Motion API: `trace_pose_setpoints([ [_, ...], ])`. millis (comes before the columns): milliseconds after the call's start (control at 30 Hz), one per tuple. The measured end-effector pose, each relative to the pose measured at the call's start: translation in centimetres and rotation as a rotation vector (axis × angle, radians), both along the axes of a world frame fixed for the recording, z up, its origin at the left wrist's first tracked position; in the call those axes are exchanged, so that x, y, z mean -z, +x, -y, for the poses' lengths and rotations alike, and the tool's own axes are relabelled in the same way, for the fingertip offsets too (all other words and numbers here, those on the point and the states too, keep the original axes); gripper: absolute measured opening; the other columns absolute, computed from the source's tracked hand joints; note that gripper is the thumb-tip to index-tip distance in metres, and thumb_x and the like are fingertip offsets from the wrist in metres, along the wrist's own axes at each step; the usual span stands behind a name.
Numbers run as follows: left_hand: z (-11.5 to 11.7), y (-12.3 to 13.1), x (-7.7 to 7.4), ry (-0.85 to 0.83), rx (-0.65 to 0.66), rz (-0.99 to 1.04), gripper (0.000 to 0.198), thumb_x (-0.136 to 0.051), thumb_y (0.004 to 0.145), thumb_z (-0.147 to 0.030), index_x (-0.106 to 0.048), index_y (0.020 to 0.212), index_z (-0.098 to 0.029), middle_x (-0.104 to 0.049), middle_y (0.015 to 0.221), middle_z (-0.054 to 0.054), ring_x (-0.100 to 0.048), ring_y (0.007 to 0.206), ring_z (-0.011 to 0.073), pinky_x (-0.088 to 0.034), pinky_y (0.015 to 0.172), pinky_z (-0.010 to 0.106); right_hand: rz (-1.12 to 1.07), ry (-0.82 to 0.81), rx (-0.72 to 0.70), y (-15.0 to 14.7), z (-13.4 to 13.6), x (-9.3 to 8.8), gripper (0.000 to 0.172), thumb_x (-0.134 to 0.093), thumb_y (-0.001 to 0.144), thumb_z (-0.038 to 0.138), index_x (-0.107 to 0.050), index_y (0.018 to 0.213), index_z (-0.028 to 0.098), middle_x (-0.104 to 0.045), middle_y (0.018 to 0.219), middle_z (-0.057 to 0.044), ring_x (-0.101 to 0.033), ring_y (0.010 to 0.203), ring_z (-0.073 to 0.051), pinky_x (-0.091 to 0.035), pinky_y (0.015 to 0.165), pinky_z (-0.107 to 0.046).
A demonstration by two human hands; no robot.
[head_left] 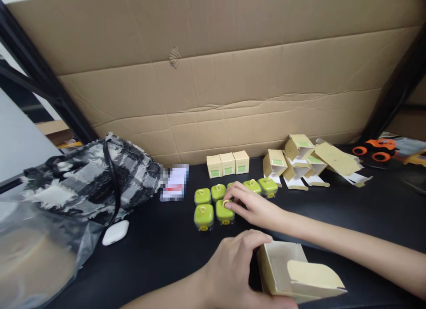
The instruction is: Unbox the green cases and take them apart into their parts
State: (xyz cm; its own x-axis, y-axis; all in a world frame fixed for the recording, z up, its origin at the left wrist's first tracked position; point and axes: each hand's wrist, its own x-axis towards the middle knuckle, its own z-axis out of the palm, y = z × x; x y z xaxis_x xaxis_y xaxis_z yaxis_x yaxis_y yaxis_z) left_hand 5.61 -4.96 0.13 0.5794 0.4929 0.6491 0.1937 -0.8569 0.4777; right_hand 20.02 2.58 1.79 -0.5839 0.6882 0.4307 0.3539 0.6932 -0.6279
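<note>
My left hand (238, 267) grips a small pale-yellow cardboard box (282, 269) by its side, thumb below and fingers at the top edge. The box lies tilted, its end flap out, and its visible inside is bare white. Farther forward, my right hand (248, 204) has its thumb and fingers closed around the yellow loop on a green-lidded square container (225, 213). That container still stands on the black table in the front row, beside another green-lidded container (203, 216). Behind them runs a row of several more such containers (202, 196), partly hidden by my right hand.
Three closed small boxes (227, 164) stand by the cardboard wall (216, 78). Several opened boxes (299, 160) are piled at the back right, near an orange toy car (379, 148). At left are a black-and-grey bag (133, 171), a white earbud case (116, 232) and a plastic-wrapped roll (36, 260).
</note>
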Motion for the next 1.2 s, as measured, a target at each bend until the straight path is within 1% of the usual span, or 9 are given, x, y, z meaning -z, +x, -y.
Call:
trace_pose_setpoints([
  [233, 0.1, -0.1, 0.2, -0.108, 0.020, 0.002, 0.080, -0.082, 0.061, -0.040, -0.035, 0.124, -0.024, -0.066, 0.106, 0.009, -0.071, 0.089, 0.0270, -0.058, 0.075, 0.034, -0.038, 0.022, -0.025, 0.7, 0.1, -0.1, 0.015, -0.049, 0.095, 0.025, -0.053, 0.109, 0.021, -0.054, 0.102, -0.005, -0.059, 0.078, -0.013, -0.054, 0.074, -0.031],
  [367, -0.3, -0.3, -1.2, -0.397, 0.005, 0.183, 0.064, -0.074, 0.065, -0.019, -0.036, 0.116, -0.024, -0.064, 0.105, 0.006, -0.068, 0.091, 0.0235, -0.056, 0.078, 0.033, -0.116, 0.048, 0.041, 2.8, 0.6, -1.4, 0.023, -0.046, 0.095, 0.024, -0.048, 0.118, 0.023, -0.057, 0.106, -0.006, -0.060, 0.087, -0.016, -0.055, 0.077, -0.034],
  [433, -0.7, -0.2, -2.5, -0.607, -0.056, 0.353, 0.055, -0.070, 0.070, -0.019, -0.037, 0.113, -0.024, -0.063, 0.108, 0.006, -0.066, 0.096, 0.0223, -0.055, 0.081, 0.032, -0.183, 0.129, 0.110, 4.4, 1.3, -2.3, 0.024, -0.041, 0.096, 0.020, -0.048, 0.118, 0.024, -0.057, 0.102, -0.006, -0.060, 0.086, -0.017, -0.055, 0.075, -0.034],
  [533, -1.6, 0.0, -4.5, -0.944, -0.118, 0.534, 0.048, -0.071, 0.074, -0.031, -0.041, 0.110, -0.022, -0.064, 0.108, 0.006, -0.064, 0.100, 0.0240, -0.053, 0.081, 0.034, -0.164, 0.469, 0.202, 6.7, 2.7, -3.3, 0.034, -0.041, 0.090, 0.009, -0.049, 0.120, 0.023, -0.058, 0.102, -0.008, -0.060, 0.093, -0.019, -0.055, 0.078, -0.035],
  [667, -2.8, 0.9, -6.3, -1.225, -0.115, 0.524, 0.047, -0.071, 0.076, -0.038, -0.044, 0.109, -0.018, -0.066, 0.106, 0.010, -0.066, 0.094, 0.0256, -0.055, 0.069, 0.032, 0.175, 1.083, 0.074, 7.9, 4.6, -3.5, 0.031, -0.054, 0.085, 0.009, -0.061, 0.111, 0.024, -0.064, 0.107, -0.004, -0.057, 0.103, -0.018, -0.048, 0.095, -0.034],
  [767, -3.4, 1.6, -6.7, -1.255, -0.101, 0.538, 0.043, -0.068, 0.080, -0.037, -0.042, 0.107, -0.016, -0.067, 0.101, 0.011, -0.067, 0.089, 0.0227, -0.055, 0.068, 0.030, 0.312, 1.276, 0.074, 7.4, 5.2, -3.4, 0.024, -0.060, 0.087, 0.014, -0.066, 0.106, 0.027, -0.069, 0.096, 0.003, -0.059, 0.095, -0.013, -0.043, 0.101, -0.030],
  [1000, -3.4, 2.1, -6.4, -1.273, -0.027, 0.538, 0.036, -0.063, 0.085, -0.032, -0.042, 0.111, -0.017, -0.061, 0.112, 0.013, -0.065, 0.091, 0.0226, -0.059, 0.066, 0.033, 0.186, 1.165, 0.139, 6.8, 5.5, -4.3, 0.036, -0.031, 0.099, 0.010, -0.067, 0.098, 0.013, -0.075, 0.091, -0.006, -0.066, 0.093, -0.016, -0.054, 0.085, -0.029],
  [1100, -3.0, 2.0, -6.8, -1.258, -0.074, 0.550, 0.042, -0.068, 0.081, -0.032, -0.043, 0.110, -0.015, -0.060, 0.113, 0.015, -0.065, 0.095, 0.0266, -0.059, 0.061, 0.031, 0.151, 1.236, 0.135, 6.8, 5.6, -4.3, 0.035, -0.033, 0.098, 0.009, -0.067, 0.095, 0.015, -0.075, 0.085, -0.004, -0.067, 0.089, -0.015, -0.055, 0.083, -0.027],
  [1200, -2.7, 2.0, -7.2, -1.278, -0.071, 0.549, 0.045, -0.069, 0.078, -0.033, -0.045, 0.110, -0.014, -0.061, 0.114, 0.016, -0.065, 0.095, 0.0275, -0.059, 0.061, 0.031, 0.140, 1.257, 0.150, 6.9, 5.5, -2.8, 0.024, -0.046, 0.095, 0.015, -0.068, 0.098, 0.024, -0.074, 0.077, 0.004, -0.067, 0.080, -0.011, -0.054, 0.078, -0.019],
])
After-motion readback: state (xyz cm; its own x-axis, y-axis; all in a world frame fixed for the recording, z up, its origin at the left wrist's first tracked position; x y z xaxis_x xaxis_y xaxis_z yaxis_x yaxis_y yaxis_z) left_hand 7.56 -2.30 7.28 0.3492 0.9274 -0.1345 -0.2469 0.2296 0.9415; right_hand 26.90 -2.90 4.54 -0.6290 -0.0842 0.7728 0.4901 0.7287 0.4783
